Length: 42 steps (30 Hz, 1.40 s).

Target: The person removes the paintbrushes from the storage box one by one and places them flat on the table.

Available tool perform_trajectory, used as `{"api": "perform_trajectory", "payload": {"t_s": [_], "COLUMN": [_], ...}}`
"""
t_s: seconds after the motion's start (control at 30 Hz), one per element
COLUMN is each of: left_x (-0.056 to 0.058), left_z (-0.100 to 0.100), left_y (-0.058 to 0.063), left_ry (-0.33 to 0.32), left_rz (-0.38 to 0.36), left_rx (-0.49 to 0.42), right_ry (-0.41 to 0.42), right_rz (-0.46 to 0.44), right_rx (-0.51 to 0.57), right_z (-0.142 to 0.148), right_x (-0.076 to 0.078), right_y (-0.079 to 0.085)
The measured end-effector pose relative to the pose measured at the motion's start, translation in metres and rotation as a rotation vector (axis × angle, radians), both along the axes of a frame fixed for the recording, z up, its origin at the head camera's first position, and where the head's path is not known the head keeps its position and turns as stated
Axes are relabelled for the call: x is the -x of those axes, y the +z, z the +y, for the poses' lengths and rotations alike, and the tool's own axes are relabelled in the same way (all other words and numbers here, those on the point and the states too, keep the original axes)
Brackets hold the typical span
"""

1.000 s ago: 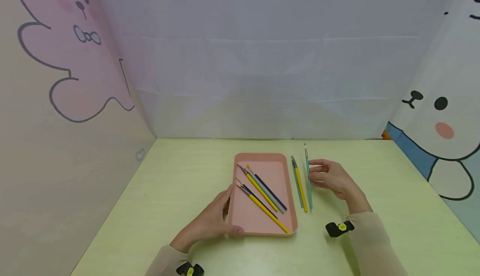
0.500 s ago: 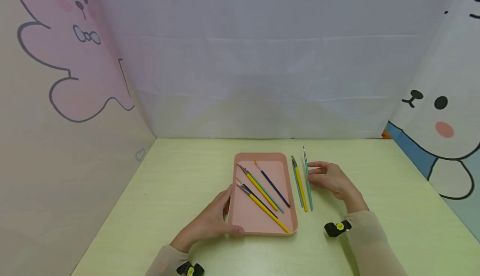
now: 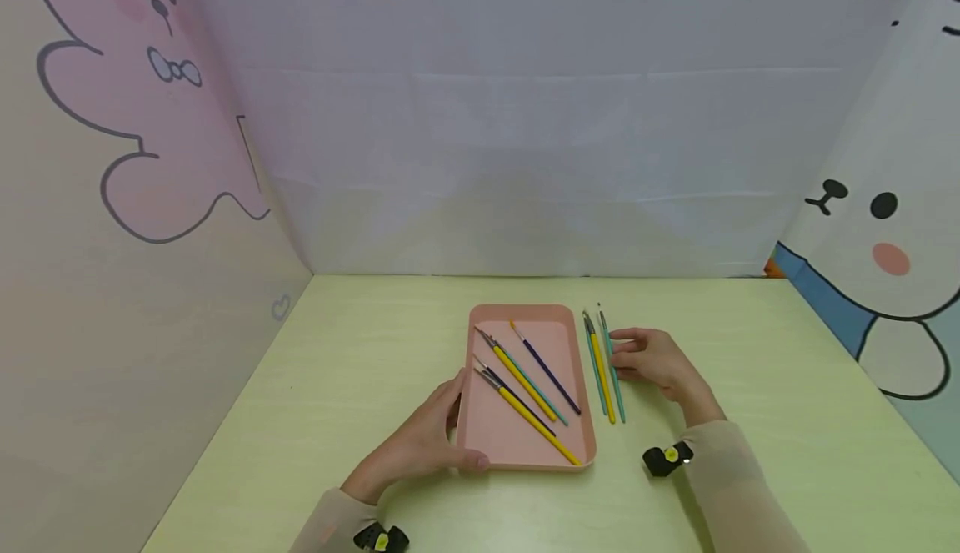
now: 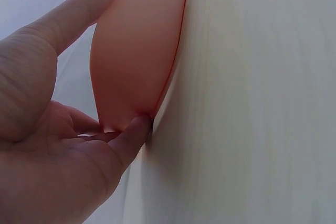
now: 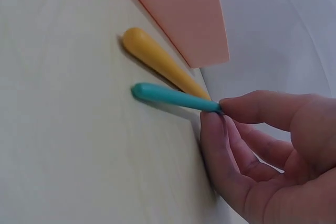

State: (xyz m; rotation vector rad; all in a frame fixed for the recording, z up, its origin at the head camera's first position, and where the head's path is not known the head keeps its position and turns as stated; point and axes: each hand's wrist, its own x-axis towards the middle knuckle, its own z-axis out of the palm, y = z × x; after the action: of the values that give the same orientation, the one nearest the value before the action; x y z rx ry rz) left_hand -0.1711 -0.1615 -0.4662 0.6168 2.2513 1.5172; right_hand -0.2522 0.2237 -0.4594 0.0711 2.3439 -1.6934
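L grip (image 3: 423,440) holding pink tray (image 3: 521,313), near-L corner. R grip (image 3: 660,365) pinching teal brush (image 3: 617,390) R of tray; yellow brush (image 3: 603,378) & 2nd teal brush (image 3: 594,369) btwn, on bench (image 3: 375,353). More brushes (image 3: 540,427) in tray.

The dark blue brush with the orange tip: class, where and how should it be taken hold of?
Mid-handle, probably, pinched from above: the dark blue brush lies in the pink tray, whose raised walls would likely hamper a sideways approach, and bare tray shows on both sides of its slim handle.
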Motion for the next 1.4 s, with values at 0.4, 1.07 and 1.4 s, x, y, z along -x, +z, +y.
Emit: {"api": "perform_trajectory", "payload": {"t_s": [0.4, 1.07, 1.4], "left_x": [-0.001, -0.002, 0.0], "left_z": [0.001, 0.0, 0.0], "left_y": [0.001, 0.0, 0.0], "left_ry": [0.012, 0.026, 0.032], "left_rz": [0.005, 0.015, 0.016], "left_rx": [0.021, 0.042, 0.066], "right_ry": [-0.039, -0.068, -0.074], "right_rz": [0.005, 0.065, 0.062], "right_rx": [-0.061, -0.229, -0.23], "right_z": [-0.005, -0.015, -0.016], "right_x": [0.001, 0.0, 0.0], "right_y": [-0.004, -0.002, 0.0]}}
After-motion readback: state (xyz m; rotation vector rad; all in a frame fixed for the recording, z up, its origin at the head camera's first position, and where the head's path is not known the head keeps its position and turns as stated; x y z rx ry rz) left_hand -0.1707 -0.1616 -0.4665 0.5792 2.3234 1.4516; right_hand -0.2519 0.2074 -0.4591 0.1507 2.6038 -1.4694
